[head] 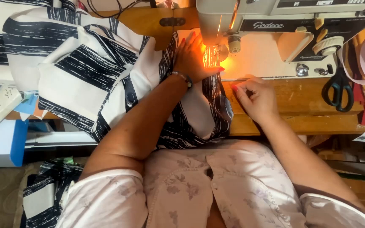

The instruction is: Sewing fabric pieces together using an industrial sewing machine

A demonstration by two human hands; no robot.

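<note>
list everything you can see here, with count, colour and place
sewing machine: one, cream, at the back of the table
fabric: one piece, white with black stripes, heaped on the left and running under the needle
wooden table: one, brown, under the machine
scissors: one pair, black handles, at the right by the machine
blue box: one, low on the left
left hand: flat on the fabric by the needle, bracelet at the wrist
right hand: fingers pinching the fabric edge at the table front

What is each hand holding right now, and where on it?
Left hand presses the striped fabric flat beside the needle; right hand pinches its edge on the table.
</note>
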